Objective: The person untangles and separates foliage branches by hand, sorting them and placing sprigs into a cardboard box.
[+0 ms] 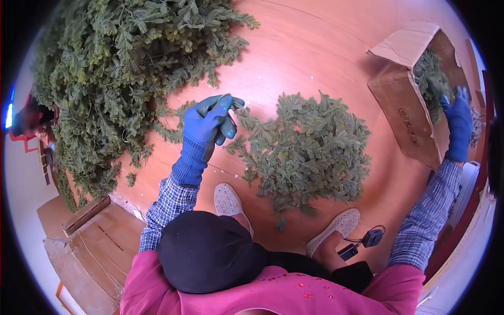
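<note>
My left hand (214,119), in a blue knitted glove with a coated palm, is raised above the floor with its fingers curled into a pinch. Whatever is between the fingertips is too small to make out. Just right of it, a heap of artificial fir branches (315,149) lies between my feet. My right hand (458,123), gloved the same way, reaches to the mouth of a cardboard box (401,107) with its fingers stretched apart. Inside that box more green fir branches (431,81) show close to my fingertips, and the hand appears to hold none.
A large mound of fir greenery (121,79) fills the upper left. Another cardboard box (100,247) lies at lower left. A small black device with a cable (371,238) rests by my right shoe (336,228). A person (34,118) is at the far left edge.
</note>
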The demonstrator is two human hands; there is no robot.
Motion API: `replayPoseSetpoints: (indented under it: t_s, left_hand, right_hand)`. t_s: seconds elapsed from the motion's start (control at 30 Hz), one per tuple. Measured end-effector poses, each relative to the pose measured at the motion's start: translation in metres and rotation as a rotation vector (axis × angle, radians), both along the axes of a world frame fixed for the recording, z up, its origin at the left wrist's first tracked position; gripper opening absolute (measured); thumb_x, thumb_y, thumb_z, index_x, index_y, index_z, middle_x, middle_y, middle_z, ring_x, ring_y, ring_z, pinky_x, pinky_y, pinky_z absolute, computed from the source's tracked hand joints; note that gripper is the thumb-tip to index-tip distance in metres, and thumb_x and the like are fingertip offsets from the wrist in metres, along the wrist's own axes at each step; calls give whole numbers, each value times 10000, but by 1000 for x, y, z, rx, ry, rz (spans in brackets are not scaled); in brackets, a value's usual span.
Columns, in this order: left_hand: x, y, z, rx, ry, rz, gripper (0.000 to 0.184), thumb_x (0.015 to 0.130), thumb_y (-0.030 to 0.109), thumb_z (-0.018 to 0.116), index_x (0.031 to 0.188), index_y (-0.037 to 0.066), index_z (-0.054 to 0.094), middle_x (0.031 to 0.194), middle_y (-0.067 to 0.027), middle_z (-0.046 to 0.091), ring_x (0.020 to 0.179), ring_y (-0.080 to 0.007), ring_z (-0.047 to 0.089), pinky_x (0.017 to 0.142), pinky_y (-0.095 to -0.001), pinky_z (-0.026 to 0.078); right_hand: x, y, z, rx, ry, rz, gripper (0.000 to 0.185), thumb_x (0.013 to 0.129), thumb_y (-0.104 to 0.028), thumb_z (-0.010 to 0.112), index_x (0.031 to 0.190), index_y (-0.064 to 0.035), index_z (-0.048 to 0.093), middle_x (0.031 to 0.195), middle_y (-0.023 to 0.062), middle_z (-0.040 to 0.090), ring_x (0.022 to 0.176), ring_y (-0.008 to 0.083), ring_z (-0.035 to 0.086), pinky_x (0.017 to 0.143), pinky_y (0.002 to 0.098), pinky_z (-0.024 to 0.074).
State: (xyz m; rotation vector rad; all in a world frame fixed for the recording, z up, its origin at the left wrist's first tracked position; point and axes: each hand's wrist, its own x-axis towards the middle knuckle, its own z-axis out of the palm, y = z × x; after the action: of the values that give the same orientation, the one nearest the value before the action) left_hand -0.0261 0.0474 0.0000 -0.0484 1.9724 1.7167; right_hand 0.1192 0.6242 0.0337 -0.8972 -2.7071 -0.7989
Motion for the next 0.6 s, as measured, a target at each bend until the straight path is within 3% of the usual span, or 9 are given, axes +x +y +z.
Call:
replayPoseSetpoints:
  t_s: [0.07, 0.13, 0.2, 0.27, 0.33, 0.4, 0.47, 0.5, 0.6]
  left_hand:
    - [4, 8, 3, 6, -9, -25, 386, 938, 297, 519, 984, -58, 662, 487, -27, 528, 360, -59, 408, 362, -190, 297]
    - [11, 18, 6, -8, -12, -53, 394, 936, 315, 529, 980, -52, 665, 489, -24, 532, 364, -51, 415, 360, -185, 288]
    - [22, 27, 12, 13, -26, -87, 397, 937, 319, 529, 979, -52, 664, 491, -26, 536, 364, -51, 415, 355, -184, 285]
    - [27, 24, 20, 83, -73, -110, 302, 939, 226, 537, 991, -37, 677, 520, -30, 567, 374, -54, 430, 357, -178, 315]
    - [24, 0, 17, 104, -51, -29, 293, 928, 207, 529, 984, -39, 678, 509, -26, 553, 376, -54, 424, 374, -184, 334]
    - [29, -35, -11, 317, -88, 94, 294, 891, 149, 507, 1063, -51, 636, 509, 13, 488, 382, -55, 373, 436, -207, 376]
    - [30, -110, -67, 588, -372, 616, 324, 890, 136, 488, 1147, -41, 571, 540, 37, 425, 383, -58, 320, 515, -224, 402]
    - [26, -142, -63, 497, -328, 843, 319, 901, 137, 474, 1172, -21, 532, 570, 47, 388, 394, -57, 292, 567, -228, 405]
    - [88, -222, -54, 182, -153, 366, 350, 959, 254, 500, 1151, -32, 564, 636, 13, 491, 506, -64, 445, 572, -257, 446]
  right_hand:
    - [-30, -108, 37, -34, 109, 172, 612, 833, -398, 653, 1338, -92, 491, 1305, 162, 556, 1056, 332, 624, 865, 429, 512]
    - [-51, -221, 29, -651, 248, 675, 714, 765, -313, 748, 1375, -90, 452, 1313, 149, 541, 1087, 290, 595, 910, 403, 474]
    - [-65, -307, -5, -1471, 83, 729, 848, 717, -224, 817, 1421, -38, 383, 1407, 149, 458, 1229, 252, 502, 1045, 364, 380]
    - [-74, -363, -71, -2027, 44, 1014, 707, 764, -391, 760, 1338, -81, 487, 1255, 182, 573, 1178, 287, 541, 974, 401, 447]
    - [-74, -392, -81, -2375, -561, 424, 427, 813, -277, 713, 1142, -28, 601, 1081, 148, 657, 1031, 304, 619, 851, 410, 491]
    - [-49, -410, -59, -1936, -342, 576, 219, 824, -217, 677, 939, -33, 643, 832, 97, 668, 813, 303, 640, 728, 406, 492]
    - [-12, -408, -40, -1139, 120, 1051, 209, 793, -235, 667, 902, -59, 638, 687, 93, 590, 677, 305, 590, 708, 388, 483]
    - [-2, -398, -32, -1197, -8, 1021, 230, 773, -255, 670, 913, -75, 637, 678, 87, 569, 664, 293, 574, 718, 393, 481]
    - [-5, -351, -20, -1116, -239, 973, 361, 727, -276, 679, 1012, -66, 611, 716, 72, 547, 683, 270, 558, 810, 426, 467]
